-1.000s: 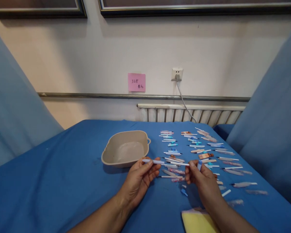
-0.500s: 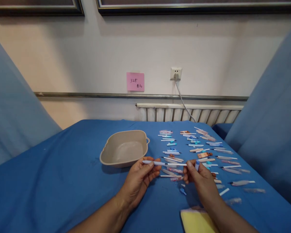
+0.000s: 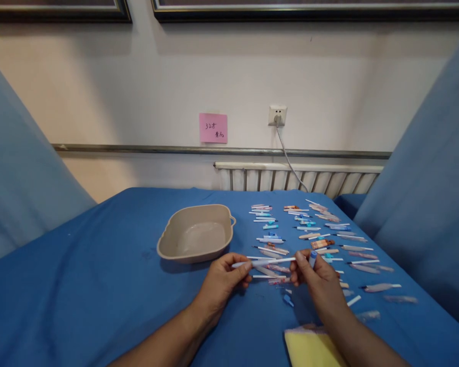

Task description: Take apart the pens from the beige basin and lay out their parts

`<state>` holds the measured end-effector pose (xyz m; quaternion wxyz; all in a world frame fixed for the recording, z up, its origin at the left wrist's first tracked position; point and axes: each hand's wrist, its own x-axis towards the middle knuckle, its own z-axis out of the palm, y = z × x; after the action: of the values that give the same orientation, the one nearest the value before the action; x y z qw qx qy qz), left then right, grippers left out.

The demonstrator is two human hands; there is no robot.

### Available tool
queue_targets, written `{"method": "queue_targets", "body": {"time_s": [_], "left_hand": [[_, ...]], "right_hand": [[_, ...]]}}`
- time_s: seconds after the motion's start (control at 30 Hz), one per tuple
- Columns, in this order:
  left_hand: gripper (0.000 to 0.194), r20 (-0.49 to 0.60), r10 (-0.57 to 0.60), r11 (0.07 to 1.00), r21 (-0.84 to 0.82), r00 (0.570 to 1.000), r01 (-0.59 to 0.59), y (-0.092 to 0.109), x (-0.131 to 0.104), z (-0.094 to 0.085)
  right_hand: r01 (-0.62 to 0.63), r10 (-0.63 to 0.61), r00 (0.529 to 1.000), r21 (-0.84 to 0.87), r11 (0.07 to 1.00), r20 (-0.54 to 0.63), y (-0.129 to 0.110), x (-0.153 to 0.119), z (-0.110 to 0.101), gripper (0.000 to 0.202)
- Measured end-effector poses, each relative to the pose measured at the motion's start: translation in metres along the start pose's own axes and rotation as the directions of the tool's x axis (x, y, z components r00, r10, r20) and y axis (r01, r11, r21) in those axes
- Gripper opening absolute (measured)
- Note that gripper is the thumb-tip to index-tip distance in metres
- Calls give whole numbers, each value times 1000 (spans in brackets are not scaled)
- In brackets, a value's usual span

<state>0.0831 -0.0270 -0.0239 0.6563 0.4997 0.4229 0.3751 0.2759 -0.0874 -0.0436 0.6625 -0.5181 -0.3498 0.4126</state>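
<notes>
**Pale barrel (image 3: 260, 263) and white rod (image 3: 286, 260) end to end, one in each hand, over the blue sheet (image 3: 99, 285)**

Left to right:
- Light blue curtain (image 3: 19, 158) hangs down the left side. Bare metal rail (image 3: 156, 149) runs across the wall behind.
- Beige basin (image 3: 202, 237) sits on the sheet left of center, small loop handle on its right side. Pink note (image 3: 213, 128) with handwriting on the wall above it.
- Left hand (image 3: 226, 278) is just in front of the basin's right corner, thumb and fingers pinched on the barrel.
- Barrel and rod lie nearly level in the gap between the hands, above the sheet. Blur there; can't tell how far the rod sits in the barrel.
- Behind and below them, a column of pen parts (image 3: 271, 240): white sticks, some dark-tipped, blue bits, clear sleeves. Small blue piece (image 3: 288, 300) lies nearer the front.
- Wall socket (image 3: 277, 115) has a plug in; cord (image 3: 290, 161) drops across the white radiator (image 3: 248, 166).
- Right hand (image 3: 318, 280) pinches the rod's far end; a blue cap (image 3: 312, 258) pokes up from the same hand. Hands are apart, linked only through the barrel and rod.
- Yellow cloth (image 3: 311, 349) at the front edge, partly under the right forearm.
- More part groups further right, including an orange-brown packet (image 3: 321, 244). Second curtain (image 3: 424, 153) closes the right side.
</notes>
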Motion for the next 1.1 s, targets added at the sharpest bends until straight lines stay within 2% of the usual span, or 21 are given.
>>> {"method": "queue_targets", "body": {"time_s": [0.07, 0.17, 0.27, 0.4, 0.53, 0.67, 0.8, 0.9, 0.97, 1.0, 1.1], "left_hand": [[27, 57, -2, 996, 89, 998, -3, -2, -1, 1], [30, 182, -19, 978, 205, 983, -20, -4, -4, 3], [30, 315, -58, 947, 318, 947, -48, -4, -10, 5], [31, 444, -58, 920, 372, 894, -125, -2, -18, 7], [37, 485, -101, 916, 386, 869, -109, -1, -24, 11], [30, 511, -145, 915, 394, 847, -81, -2, -26, 15], [23, 482, -40, 906, 386, 875, -172, 0, -29, 19], [24, 456, 22, 879, 415, 890, -235, 4, -29, 21], [26, 433, 8, 898, 394, 902, -197, 5, -27, 20], [27, 412, -25, 925, 356, 911, -135, 5, -24, 19], [25, 343, -175, 983, 112, 923, 145, 6, -16, 14]], "right_hand": [[13, -11, 999, -49, 999, 38, 0, -2, 0, 36], [65, -36, 985, -173, 983, 167, 0, -6, 0, 35], [99, -27, 964, -266, 959, 264, 0, -9, 1, 34], [73, 12, 956, -278, 958, 292, 2, -10, 2, 33], [96, 25, 942, -341, 935, 334, 3, -12, 4, 35], [214, -16, 923, -477, 852, 386, 1, -14, 4, 35], [367, -93, 878, -535, 761, 470, -5, -17, 4, 31], [407, -98, 845, -513, 756, 526, -8, -19, 4, 32], [347, -61, 853, -476, 808, 519, -10, -19, 4, 34], [277, -26, 872, -450, 849, 488, -11, -18, 3, 34], [25, 81, 948, -327, 945, 308, -14, -11, -2, 39]]}}
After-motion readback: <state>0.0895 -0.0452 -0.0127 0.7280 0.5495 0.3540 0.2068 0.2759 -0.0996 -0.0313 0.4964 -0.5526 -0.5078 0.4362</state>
